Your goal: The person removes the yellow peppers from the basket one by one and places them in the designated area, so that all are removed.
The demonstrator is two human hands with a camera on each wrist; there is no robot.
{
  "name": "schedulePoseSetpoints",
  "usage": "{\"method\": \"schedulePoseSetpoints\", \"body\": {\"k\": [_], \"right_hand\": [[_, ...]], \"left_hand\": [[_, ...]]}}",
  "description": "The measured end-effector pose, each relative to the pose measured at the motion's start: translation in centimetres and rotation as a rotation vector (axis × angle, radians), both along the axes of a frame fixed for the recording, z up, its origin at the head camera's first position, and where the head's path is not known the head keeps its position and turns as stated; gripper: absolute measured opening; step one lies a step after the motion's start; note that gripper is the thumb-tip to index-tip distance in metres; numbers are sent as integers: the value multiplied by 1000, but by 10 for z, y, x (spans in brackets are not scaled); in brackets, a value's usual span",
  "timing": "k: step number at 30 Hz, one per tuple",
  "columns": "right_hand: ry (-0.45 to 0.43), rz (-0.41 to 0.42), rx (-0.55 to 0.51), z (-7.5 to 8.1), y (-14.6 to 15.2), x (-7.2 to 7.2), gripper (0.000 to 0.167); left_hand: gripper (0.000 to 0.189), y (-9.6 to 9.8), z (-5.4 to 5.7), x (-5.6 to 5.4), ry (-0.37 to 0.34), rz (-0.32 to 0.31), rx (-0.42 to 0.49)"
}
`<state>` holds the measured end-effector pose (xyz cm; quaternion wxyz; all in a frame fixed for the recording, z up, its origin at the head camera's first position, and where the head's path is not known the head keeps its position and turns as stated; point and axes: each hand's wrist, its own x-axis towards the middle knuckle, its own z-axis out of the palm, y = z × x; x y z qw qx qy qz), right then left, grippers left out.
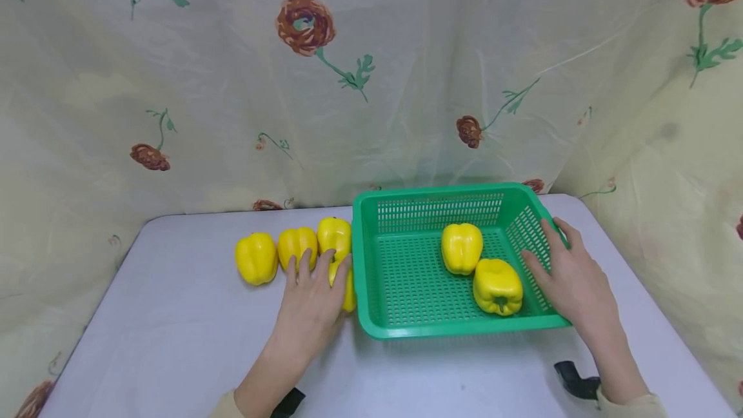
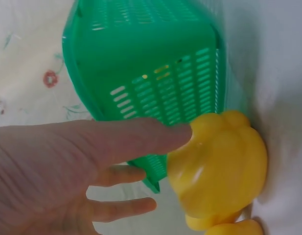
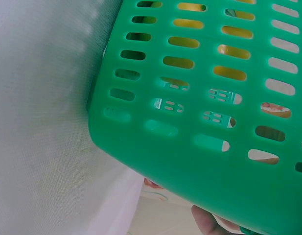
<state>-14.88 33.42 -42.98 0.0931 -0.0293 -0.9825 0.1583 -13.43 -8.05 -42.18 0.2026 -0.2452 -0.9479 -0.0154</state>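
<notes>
My left hand [image 1: 310, 308] reaches over a group of yellow bell peppers left of the green basket [image 1: 366, 329]. Its fingers are spread and fairly straight. In the left wrist view the thumb [image 2: 155, 134] touches the nearest bell pepper [image 2: 219, 166], which stands close to the basket's side. Behind the fingers are more bell peppers [image 1: 256, 258], partly covered. My right hand [image 1: 580, 286] holds the basket's right rim, thumb on the inner side. Two bell peppers, one [image 1: 462, 248] behind the other [image 1: 497, 287], lie inside the basket.
The white tabletop [image 1: 174, 315] carries everything. A floral curtain [image 1: 406, 82] hangs behind and at both sides. Black straps [image 1: 574, 380] show near both wrists.
</notes>
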Motion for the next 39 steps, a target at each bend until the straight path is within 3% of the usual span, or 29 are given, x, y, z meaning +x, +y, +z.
{"method": "schedulePoseSetpoints", "body": {"k": [8,16,22,26,32,39], "right_hand": [[7,1,3,0,0,0,77],[8,-2,1,-1,1,0,77],[2,-3,0,-1,0,0,77],[1,-4,0,1,-1,-1,77],[8,-6,0,2,-5,0,76],[0,-4,-1,0,0,0,77]], "left_hand": [[72,4,9,2,-25,37,-47],[62,5,19,0,-14,27,-51],[74,8,25,-1,-32,-1,-31],[73,15,25,-4,-29,-26,-3],[59,28,23,-7,-14,-48,41],[52,48,23,-7,-42,-86,17]]}}
